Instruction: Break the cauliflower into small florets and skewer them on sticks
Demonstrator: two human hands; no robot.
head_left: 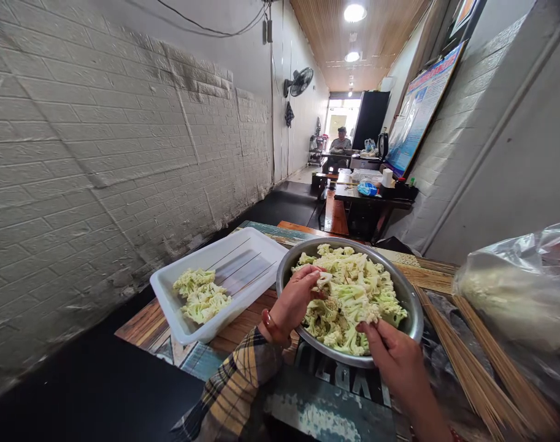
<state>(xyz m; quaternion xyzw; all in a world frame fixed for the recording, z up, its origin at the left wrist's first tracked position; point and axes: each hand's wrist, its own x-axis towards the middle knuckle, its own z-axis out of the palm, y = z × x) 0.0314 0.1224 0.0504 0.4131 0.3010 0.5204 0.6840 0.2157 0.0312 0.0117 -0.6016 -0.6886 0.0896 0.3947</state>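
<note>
Over a round steel bowl (418, 316), my left hand (298, 304) is closed with a small cauliflower floret (324, 280) between its thumb and fingers. My right hand (394, 353) pinches a cauliflower floret (360, 310) at the bowl's near right side. Pale green-white cauliflower pieces (348, 264) fill the bowl. To its left stands a white plastic tray (169, 307). Inside the tray, cauliflower (201, 296) is threaded on several thin skewers (236, 255), whose bare ends point to the upper right.
Bundles of wooden skewers (473, 362) lie right of the bowl, beside a clear plastic bag (519, 288) with pale contents. A brick-patterned wall (123, 135) runs along the left. Farther back, a person (341, 141) sits behind tables (372, 195) with things on them.
</note>
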